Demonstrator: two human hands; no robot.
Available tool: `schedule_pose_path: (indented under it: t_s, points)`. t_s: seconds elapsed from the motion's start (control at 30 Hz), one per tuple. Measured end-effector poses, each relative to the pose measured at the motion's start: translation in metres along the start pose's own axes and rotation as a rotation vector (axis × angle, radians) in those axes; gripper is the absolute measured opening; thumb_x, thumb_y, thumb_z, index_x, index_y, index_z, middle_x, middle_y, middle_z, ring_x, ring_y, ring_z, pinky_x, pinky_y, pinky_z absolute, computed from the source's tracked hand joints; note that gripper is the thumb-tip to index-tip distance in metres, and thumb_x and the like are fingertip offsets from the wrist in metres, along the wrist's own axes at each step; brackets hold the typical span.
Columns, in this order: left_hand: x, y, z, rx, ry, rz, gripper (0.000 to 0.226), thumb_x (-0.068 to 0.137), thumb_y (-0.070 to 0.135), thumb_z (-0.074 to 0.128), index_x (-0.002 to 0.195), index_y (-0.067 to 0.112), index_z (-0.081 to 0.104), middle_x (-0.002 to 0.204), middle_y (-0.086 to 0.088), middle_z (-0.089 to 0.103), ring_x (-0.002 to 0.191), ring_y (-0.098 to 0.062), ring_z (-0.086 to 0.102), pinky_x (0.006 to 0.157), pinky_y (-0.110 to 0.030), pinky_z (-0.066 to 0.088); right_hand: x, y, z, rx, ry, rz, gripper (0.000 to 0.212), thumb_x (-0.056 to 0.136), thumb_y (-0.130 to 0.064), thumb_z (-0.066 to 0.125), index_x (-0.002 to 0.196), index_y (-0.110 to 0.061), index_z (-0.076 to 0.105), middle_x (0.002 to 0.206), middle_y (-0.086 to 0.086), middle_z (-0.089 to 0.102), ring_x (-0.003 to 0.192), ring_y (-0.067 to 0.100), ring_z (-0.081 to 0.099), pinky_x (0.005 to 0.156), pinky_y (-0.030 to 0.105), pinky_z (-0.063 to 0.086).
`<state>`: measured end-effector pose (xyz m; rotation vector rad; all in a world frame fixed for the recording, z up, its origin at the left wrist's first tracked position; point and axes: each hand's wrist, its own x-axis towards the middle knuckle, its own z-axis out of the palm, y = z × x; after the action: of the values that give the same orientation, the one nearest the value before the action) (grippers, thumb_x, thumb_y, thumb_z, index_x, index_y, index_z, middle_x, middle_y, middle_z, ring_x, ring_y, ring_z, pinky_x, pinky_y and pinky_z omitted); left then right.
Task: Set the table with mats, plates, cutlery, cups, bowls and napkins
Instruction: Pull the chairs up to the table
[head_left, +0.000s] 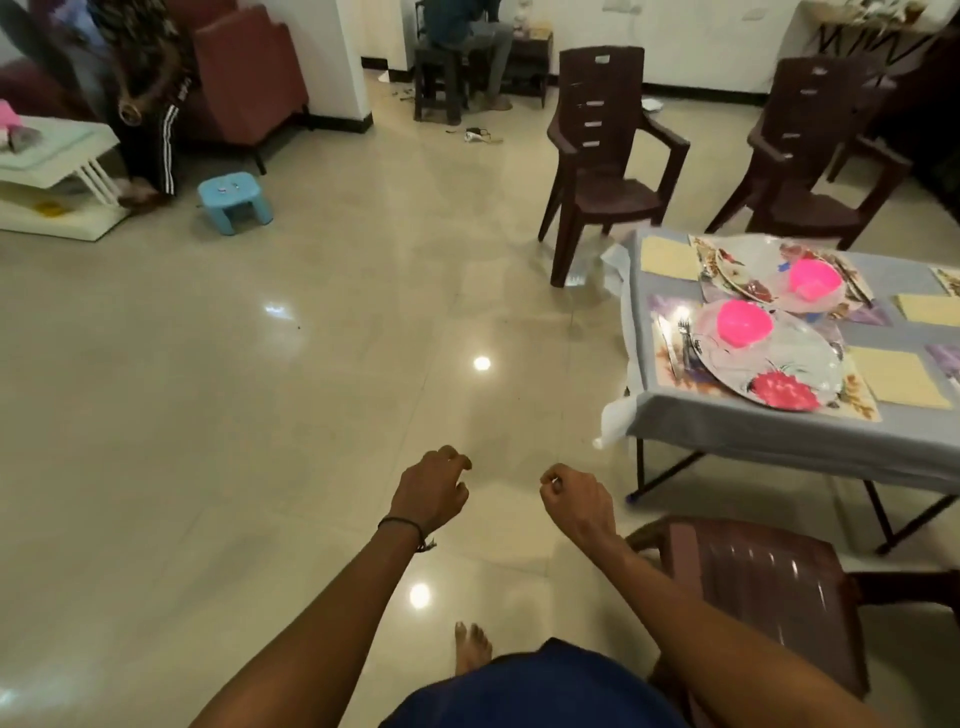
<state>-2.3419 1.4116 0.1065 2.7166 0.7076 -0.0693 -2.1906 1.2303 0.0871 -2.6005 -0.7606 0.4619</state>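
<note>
A glossy tiled floor (311, 389) fills most of the view, and the person stands on it facing away from the dining corner. Nearest, both hands hang over bare floor: the left hand (431, 491) has its fingers loosely curled with nothing in them, and the right hand (574, 499) is curled into a soft fist, also seemingly empty, though something tiny could hide at the fingertips. Just right of the right hand sits a brown chair (769, 587). Beyond it, up and to the right of both hands, is the table (753, 431) under a grey cloth, already carrying mats, two plates (795, 358), two pink bowls (744, 323), cutlery (680, 332) and yellow napkins (896, 376). No cups show on it. The sensible step, I judge, is fetching what is missing: turn toward the supply, carry items with both hands, and skirt the chair when returning.
</note>
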Motion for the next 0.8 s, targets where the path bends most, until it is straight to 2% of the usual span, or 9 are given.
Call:
schedule_pose_path:
  t_s: [0.13,0.2,0.27,0.37,0.53,0.67,0.8]
  points:
    - [0.076,-0.036,-0.034,0.027,0.021,-0.038,0.046,0.084,0.025,0.057,0.13,0.021,0.053,0.129,-0.002,0.05,0.107,-0.025,0.055,0.073,-0.035,0.047,0.078,-0.042,-0.004,0.079,0.05,-0.035,0.03,0.084,-0.022,0.056,0.113,-0.026,0.063,0.108,-0.005,0.068,0.096,0.018,0.065,0.078,0.031,0.05]
    - [0.108,-0.051,-0.04,0.066,-0.005,-0.023,0.052,0.085,0.027,0.057,0.135,0.021,0.048,0.133,-0.003,0.048,0.108,-0.026,0.054,0.076,-0.036,0.046,0.107,-0.054,0.0,0.115,0.053,-0.069,0.039,0.085,-0.023,0.059,0.124,-0.024,0.056,0.122,-0.003,0.059,0.107,0.018,0.059,0.082,0.034,0.051]
    - [0.149,-0.068,-0.048,0.088,-0.004,-0.012,0.059,0.087,0.033,0.055,0.143,0.021,0.04,0.143,-0.004,0.042,0.118,-0.026,0.05,0.085,-0.038,0.045,0.144,-0.066,0.001,0.12,0.069,-0.071,0.048,0.086,-0.025,0.06,0.132,-0.021,0.05,0.131,-0.001,0.052,0.117,0.02,0.053,0.085,0.036,0.05]
    - [0.214,-0.096,-0.055,0.066,-0.002,-0.008,0.069,0.09,0.041,0.054,0.15,0.019,0.03,0.153,-0.007,0.034,0.133,-0.027,0.041,0.096,-0.04,0.041,0.203,-0.083,0.003,0.121,0.092,-0.068,0.055,0.086,-0.028,0.061,0.138,-0.019,0.045,0.136,0.0,0.048,0.12,0.021,0.048,0.087,0.035,0.05]
    - [0.345,-0.148,-0.081,0.071,-0.004,0.033,0.076,0.09,0.046,0.052,0.154,0.02,0.02,0.154,-0.006,0.03,0.133,-0.026,0.041,0.097,-0.04,0.041,0.32,-0.114,0.008,0.093,0.106,-0.021,0.057,0.086,-0.028,0.062,0.139,-0.019,0.044,0.137,0.004,0.045,0.118,0.023,0.049,0.09,0.035,0.049]
    - [0.444,-0.18,-0.116,0.089,-0.044,0.077,0.072,0.089,0.043,0.054,0.15,0.016,0.028,0.148,-0.009,0.037,0.126,-0.03,0.047,0.09,-0.041,0.044,0.407,-0.149,-0.002,0.091,0.124,0.077,0.054,0.087,-0.029,0.063,0.137,-0.018,0.045,0.137,0.005,0.043,0.117,0.024,0.049,0.091,0.035,0.048]
    - [0.552,-0.2,-0.151,0.135,-0.081,0.169,0.065,0.089,0.041,0.056,0.144,0.014,0.038,0.143,-0.01,0.043,0.119,-0.032,0.05,0.085,-0.041,0.046,0.5,-0.181,-0.021,0.136,0.204,0.098,0.054,0.087,-0.03,0.064,0.136,-0.018,0.046,0.136,0.005,0.045,0.118,0.024,0.05,0.091,0.036,0.048]
